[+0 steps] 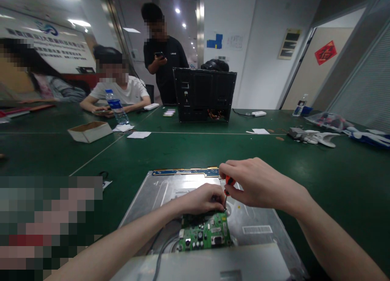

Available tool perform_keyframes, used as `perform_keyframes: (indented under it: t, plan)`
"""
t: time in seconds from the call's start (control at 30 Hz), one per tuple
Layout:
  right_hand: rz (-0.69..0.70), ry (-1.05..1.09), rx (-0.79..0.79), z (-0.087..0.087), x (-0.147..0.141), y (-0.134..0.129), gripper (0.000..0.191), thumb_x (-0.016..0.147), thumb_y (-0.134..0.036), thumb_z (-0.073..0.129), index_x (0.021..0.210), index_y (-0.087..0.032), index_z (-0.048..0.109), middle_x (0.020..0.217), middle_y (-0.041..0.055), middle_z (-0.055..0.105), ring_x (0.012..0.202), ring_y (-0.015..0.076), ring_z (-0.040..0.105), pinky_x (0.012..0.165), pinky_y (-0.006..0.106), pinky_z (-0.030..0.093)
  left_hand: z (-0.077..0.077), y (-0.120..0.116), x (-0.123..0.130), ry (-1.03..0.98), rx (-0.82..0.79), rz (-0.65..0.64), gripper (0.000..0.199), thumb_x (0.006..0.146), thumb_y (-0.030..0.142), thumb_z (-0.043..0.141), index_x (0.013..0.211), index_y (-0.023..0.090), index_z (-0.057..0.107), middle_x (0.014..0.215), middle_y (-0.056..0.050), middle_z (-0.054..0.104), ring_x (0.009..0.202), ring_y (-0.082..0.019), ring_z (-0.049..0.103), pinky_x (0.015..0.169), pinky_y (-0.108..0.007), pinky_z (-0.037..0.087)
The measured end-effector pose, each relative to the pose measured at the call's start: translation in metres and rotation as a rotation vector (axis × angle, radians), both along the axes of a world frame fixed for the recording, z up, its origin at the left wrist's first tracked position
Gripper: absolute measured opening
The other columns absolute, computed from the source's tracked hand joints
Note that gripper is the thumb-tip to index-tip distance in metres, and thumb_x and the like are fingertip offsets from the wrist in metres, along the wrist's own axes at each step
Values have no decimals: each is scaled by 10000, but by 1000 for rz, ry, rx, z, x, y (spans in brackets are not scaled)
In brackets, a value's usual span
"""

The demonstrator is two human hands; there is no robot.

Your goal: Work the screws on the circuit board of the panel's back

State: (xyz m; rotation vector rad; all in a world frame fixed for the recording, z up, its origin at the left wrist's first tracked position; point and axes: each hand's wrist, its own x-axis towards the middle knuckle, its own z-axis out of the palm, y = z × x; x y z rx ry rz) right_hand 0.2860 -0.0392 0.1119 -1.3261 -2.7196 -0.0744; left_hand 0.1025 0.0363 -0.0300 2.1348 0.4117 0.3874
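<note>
My right hand (250, 180) is closed around the red and black handle of a screwdriver (230, 181). Its thin shaft points down at the upper right corner of a green circuit board (204, 232). Beside the tip is my left hand (204, 199), fingers curled in a pinch over the board's far edge; whatever they hold is hidden. The board sits on the silver metal back of a flat panel (258, 215). Along the panel's far edge runs a narrow blue circuit strip (183, 172). Grey cables (163, 248) lie at the board's left.
A black monitor-like housing (205, 96) stands across the green table (183, 145). At the left are an open box (90, 132) and a water bottle (117, 107); gloves (313, 136) lie at the right. Two people (166, 61) (134, 88) are opposite, another at far left.
</note>
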Motion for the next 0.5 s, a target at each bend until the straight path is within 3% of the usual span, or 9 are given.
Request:
perform_keyframes:
  t: [0.2, 0.3, 0.5]
  plan:
    - [-75, -53, -9, 0, -1, 3, 130, 951, -325, 636, 899, -208, 658, 782, 29, 727, 650, 170, 618, 538, 293, 199, 1, -1, 0, 16, -9, -13, 75, 842, 81, 711, 839, 154, 698, 811, 2, 685, 763, -157, 622, 704, -218, 461]
    - [-30, -6, -60, 1, 0, 3, 54, 933, -246, 636, 969, -210, 655, 848, 31, 738, 699, 176, 636, 554, 290, 248, 2, -2, 0, 25, 16, 5, 50, 846, 114, 721, 825, 158, 713, 804, -1, 684, 766, -163, 619, 696, -220, 460]
    - [63, 82, -160, 5, 6, 0, 212, 889, -188, 654, 1090, -201, 590, 915, 25, 714, 753, 172, 627, 596, 276, 323, 5, -2, 0, -14, -9, -10, 79, 822, 80, 734, 825, 158, 733, 803, 1, 690, 773, -162, 629, 708, -218, 457]
